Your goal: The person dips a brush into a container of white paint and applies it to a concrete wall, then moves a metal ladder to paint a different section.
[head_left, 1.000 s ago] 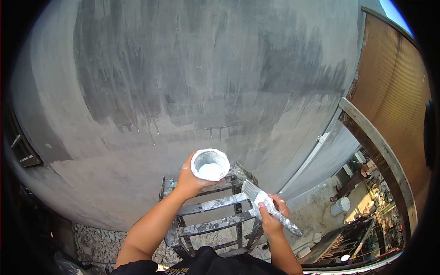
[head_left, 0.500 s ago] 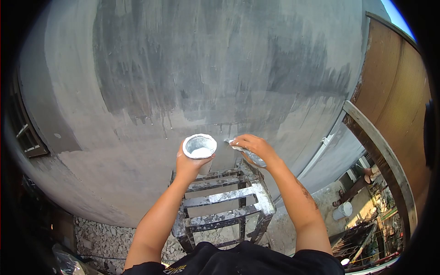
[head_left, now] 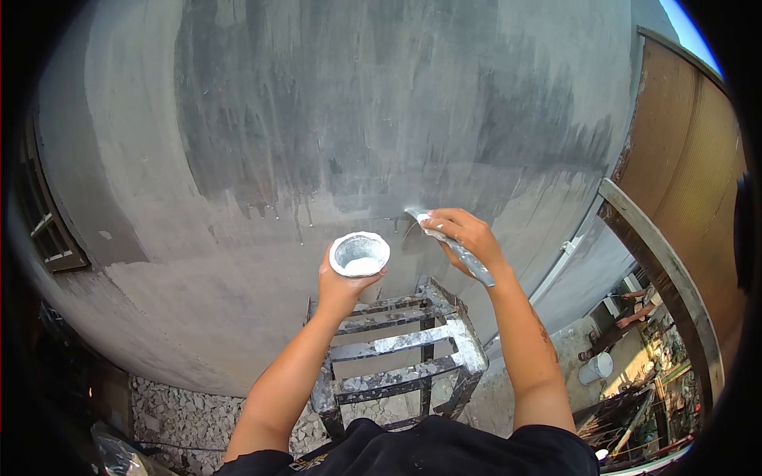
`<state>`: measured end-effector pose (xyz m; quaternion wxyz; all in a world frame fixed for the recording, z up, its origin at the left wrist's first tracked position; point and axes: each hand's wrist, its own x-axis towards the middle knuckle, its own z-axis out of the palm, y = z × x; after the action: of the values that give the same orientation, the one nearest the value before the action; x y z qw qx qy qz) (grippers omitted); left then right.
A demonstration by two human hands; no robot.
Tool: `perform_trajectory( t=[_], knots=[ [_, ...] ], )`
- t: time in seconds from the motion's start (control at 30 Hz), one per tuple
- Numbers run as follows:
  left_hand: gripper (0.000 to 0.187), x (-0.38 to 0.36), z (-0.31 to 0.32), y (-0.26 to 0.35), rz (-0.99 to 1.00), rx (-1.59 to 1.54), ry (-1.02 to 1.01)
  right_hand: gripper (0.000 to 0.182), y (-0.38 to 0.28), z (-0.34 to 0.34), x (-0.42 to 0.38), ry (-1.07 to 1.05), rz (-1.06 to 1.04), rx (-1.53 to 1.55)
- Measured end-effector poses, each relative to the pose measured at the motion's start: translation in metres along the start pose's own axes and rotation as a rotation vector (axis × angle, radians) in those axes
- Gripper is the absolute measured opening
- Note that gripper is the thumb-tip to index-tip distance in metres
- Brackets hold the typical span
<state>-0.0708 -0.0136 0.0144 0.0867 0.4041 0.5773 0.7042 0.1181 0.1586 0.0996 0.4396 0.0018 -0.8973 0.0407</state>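
Paintbrush sits clenched in the right hand, fingers wrapped fully round its handle, bristle end up against the grey wall, seemingly touching it just above the knuckles. Beside that fist, the left hand closes from below on a small white paint cup, mouth upward, pale paint inside. Below both wrists stands a paint-spattered metal ladder.

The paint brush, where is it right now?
In the head view the paint brush is in the right hand, right of centre, its bristles against the grey wall, just right of the paint cup held by the left hand.
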Motion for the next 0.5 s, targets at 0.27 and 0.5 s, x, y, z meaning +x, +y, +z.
perform_trajectory(
  t=[0.27,0.5],
  knots=[
    [0.062,-0.005,-0.019,0.019,-0.004,-0.035,0.121,0.036,0.001,0.029,-0.004,-0.413,0.045,0.262],
    [0.063,-0.037,-0.082,0.025,0.035,-0.009,0.250,0.033,-0.038,-0.011,0.056,0.060,-0.076,0.144]
  ],
)
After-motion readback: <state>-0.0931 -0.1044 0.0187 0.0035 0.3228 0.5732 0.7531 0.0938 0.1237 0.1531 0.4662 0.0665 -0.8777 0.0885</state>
